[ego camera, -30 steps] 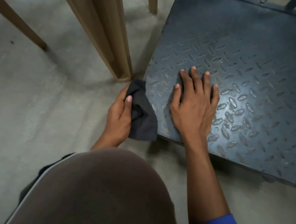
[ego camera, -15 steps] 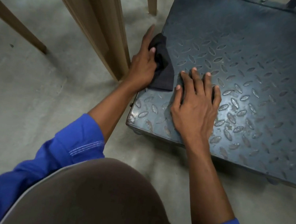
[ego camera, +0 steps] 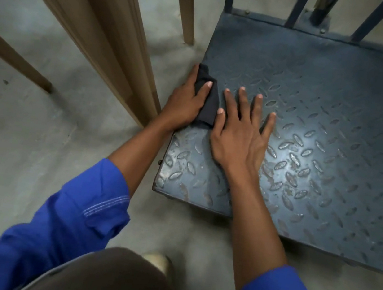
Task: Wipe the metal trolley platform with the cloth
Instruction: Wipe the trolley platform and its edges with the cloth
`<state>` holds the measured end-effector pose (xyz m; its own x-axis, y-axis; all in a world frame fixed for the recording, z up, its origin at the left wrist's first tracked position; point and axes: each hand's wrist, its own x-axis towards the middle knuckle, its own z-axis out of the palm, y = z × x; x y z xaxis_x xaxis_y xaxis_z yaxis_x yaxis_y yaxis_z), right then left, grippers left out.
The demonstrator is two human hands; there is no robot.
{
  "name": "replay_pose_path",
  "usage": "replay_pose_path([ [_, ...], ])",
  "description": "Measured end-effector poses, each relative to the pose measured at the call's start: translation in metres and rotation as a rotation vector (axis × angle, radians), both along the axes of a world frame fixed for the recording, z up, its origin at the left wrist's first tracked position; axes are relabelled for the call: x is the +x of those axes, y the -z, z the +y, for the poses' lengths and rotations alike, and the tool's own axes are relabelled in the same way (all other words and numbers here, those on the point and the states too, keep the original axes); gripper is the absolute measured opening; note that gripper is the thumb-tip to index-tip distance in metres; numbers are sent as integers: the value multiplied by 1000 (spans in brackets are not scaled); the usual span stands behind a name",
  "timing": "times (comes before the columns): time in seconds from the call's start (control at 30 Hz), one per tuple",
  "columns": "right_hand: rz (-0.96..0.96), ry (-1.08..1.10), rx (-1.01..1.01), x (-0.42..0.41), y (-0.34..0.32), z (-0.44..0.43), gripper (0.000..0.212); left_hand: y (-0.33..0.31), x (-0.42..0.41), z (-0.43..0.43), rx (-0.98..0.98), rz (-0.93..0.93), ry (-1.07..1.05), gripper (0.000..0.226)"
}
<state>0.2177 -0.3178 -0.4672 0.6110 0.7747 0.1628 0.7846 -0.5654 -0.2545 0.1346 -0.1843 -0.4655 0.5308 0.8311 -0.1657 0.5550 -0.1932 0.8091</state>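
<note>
We see the left hand (ego camera: pixel 186 104) with its grip pinching the dark cloth (ego camera: pixel 208 102) against the left edge of the blue-grey trolley platform (ego camera: pixel 326 120), a diamond-tread plate. Just right of it, the right hand (ego camera: pixel 239 132) lies flat, fingers spread, touching the cloth. Left of both hands stand tan furniture legs (ego camera: pixel 116 41) on grey concrete floor (ego camera: pixel 24 139).

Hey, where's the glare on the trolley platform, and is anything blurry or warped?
Head view: glare pools on the platform right of the right hand; the cloth under the left hand stays dark; the wooden legs look blurred and bowed.
</note>
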Motion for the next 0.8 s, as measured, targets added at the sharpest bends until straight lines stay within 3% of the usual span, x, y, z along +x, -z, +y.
replay_pose_path([
  [0.23,3,15,7,19,0,24,55,9,-11,-12,23,4,-10,65],
  [0.43,-9,69,189,35,0,45,42,3,55,67,-7,-2,-5,62],
  [0.57,-17,62,170,35,-2,56,47,-3,77,87,-57,-32,-6,61],
  [0.8,88,-30,83,65,-11,86,63,10,57,67,60,-59,5,58],
])
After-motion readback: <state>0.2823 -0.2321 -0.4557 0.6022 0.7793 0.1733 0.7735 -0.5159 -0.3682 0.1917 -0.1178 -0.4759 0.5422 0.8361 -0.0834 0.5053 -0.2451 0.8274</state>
